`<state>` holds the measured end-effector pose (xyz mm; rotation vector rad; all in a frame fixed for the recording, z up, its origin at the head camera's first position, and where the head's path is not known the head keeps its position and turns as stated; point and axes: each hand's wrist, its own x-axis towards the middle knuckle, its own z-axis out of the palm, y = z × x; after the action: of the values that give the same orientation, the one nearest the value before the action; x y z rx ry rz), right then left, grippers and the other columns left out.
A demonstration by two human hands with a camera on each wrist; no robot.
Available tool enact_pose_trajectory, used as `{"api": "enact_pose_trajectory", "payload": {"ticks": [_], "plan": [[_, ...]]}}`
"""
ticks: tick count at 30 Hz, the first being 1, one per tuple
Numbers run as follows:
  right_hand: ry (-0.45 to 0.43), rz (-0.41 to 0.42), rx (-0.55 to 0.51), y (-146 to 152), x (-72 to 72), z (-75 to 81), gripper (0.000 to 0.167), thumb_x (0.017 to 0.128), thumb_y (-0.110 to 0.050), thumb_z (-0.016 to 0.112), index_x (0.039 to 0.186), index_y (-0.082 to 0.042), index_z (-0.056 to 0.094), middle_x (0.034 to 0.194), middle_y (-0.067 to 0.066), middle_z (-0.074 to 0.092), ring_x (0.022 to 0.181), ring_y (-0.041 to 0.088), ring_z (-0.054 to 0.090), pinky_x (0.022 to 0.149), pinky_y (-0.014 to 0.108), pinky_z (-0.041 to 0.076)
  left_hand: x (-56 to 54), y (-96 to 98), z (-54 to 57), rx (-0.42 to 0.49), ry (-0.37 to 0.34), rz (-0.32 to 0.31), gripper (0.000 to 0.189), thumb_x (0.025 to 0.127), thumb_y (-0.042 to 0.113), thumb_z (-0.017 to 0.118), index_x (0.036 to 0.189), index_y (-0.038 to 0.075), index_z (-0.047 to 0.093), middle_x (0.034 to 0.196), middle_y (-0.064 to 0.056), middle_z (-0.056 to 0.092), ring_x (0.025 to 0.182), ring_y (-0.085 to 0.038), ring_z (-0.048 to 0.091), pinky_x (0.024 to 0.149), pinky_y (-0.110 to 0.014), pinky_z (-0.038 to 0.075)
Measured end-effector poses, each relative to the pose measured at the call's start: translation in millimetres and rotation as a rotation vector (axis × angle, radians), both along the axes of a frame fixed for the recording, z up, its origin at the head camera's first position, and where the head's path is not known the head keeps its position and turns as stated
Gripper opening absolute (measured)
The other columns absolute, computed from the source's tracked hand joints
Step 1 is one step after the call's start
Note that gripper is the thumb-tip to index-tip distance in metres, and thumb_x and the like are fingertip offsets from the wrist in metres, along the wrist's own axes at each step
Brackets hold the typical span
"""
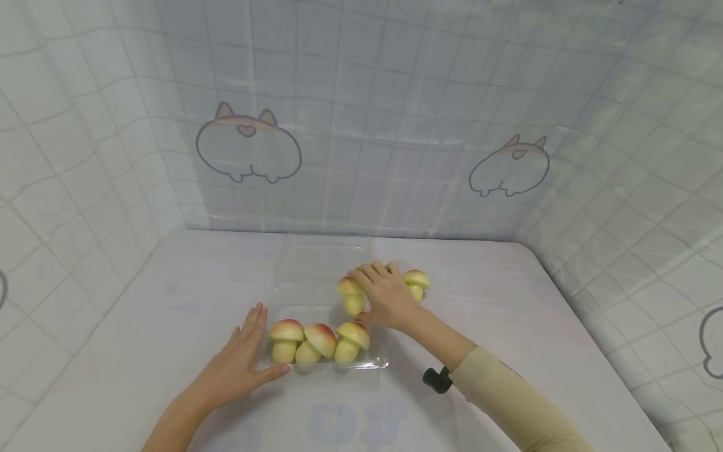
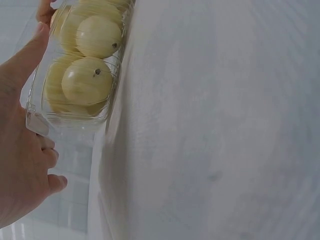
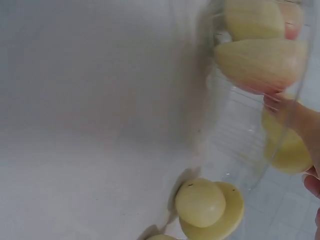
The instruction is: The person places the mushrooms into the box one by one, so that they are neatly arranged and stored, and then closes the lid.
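Observation:
A clear plastic clamshell box point(image 1: 375, 363) lies with its lid point(image 1: 324, 254) folded back. Three mushroom-shaped pieces, yellow with reddish caps, sit in a row along its front; the middle mushroom point(image 1: 321, 339) leans. My right hand point(image 1: 390, 298) pinches another mushroom point(image 1: 353, 301) over the box's right back part; its thumb shows beside the stem. My left hand point(image 1: 240, 361) rests at the box's left front corner, fingers straight along the side and thumb at the front. In the left wrist view, stem bottoms point(image 2: 90, 80) press close behind the clear wall.
One more mushroom point(image 1: 417, 282) lies on the table right of the box, partly behind my right hand. A small black object point(image 1: 437, 380) shows beside the right sleeve. Tiled-pattern sheets with cartoon drawings point(image 1: 248, 147) wall the table at the back and sides.

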<state>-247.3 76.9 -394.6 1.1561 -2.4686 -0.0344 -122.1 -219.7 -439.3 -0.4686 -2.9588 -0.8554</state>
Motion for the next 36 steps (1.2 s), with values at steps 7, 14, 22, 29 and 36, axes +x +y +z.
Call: {"api": "enact_pose_trajectory", "payload": {"ticks": [7, 14, 22, 29, 36], "plan": [[0.064, 0.074, 0.072, -2.8, -1.8, -1.6, 0.086, 0.059, -0.050, 0.088, 0.129, -0.017, 0.051, 0.123, -0.002, 0.055, 0.106, 0.018, 0.050, 0.078, 0.032, 0.038, 0.4, 0.1, 0.7, -0.013, 0.004, 0.007, 0.112, 0.082, 0.061, 0.065, 0.152, -0.005, 0.006, 0.158, -0.023, 0.003, 0.145, -0.038, 0.007, 0.110, -0.063, 0.016], [0.114, 0.096, 0.114, -4.2, -1.6, -1.9, 0.087, 0.060, -0.052, 0.087, 0.130, -0.017, 0.050, 0.123, -0.002, 0.055, 0.104, 0.018, 0.051, 0.075, 0.029, 0.038, 1.0, -0.1, 0.6, -0.015, 0.006, 0.010, 0.112, 0.082, 0.060, 0.065, 0.153, -0.002, 0.004, 0.159, -0.021, 0.001, 0.145, -0.038, 0.007, 0.110, -0.062, 0.017], [0.119, 0.119, 0.021, -11.6, -6.3, 3.8, 0.084, 0.064, -0.051, 0.085, 0.131, -0.014, 0.051, 0.124, 0.001, 0.055, 0.107, 0.020, 0.052, 0.076, 0.031, 0.039, 1.2, -0.4, 1.5, -0.015, 0.007, 0.012, 0.112, 0.082, 0.060, 0.065, 0.153, -0.002, 0.005, 0.158, -0.023, 0.004, 0.145, -0.038, 0.008, 0.110, -0.062, 0.017], [0.078, 0.143, 0.064, -28.7, -7.2, 17.5, 0.085, 0.066, -0.052, 0.084, 0.133, -0.015, 0.047, 0.128, 0.000, 0.053, 0.113, 0.021, 0.050, 0.082, 0.033, 0.039, 0.1, -0.1, -1.5, -0.008, 0.012, 0.010, 0.112, 0.082, 0.060, 0.065, 0.153, -0.001, 0.006, 0.158, -0.023, 0.005, 0.144, -0.038, 0.009, 0.110, -0.063, 0.017], [0.117, 0.174, 0.135, -41.8, -7.3, 22.8, 0.087, 0.064, -0.058, 0.082, 0.132, -0.015, 0.047, 0.125, -0.001, 0.053, 0.107, 0.019, 0.049, 0.076, 0.030, 0.036, 1.5, 0.4, 0.1, 0.007, -0.021, 0.017, 0.113, 0.081, 0.061, 0.066, 0.153, -0.002, 0.005, 0.159, -0.022, 0.003, 0.145, -0.036, 0.006, 0.111, -0.062, 0.015]]}}
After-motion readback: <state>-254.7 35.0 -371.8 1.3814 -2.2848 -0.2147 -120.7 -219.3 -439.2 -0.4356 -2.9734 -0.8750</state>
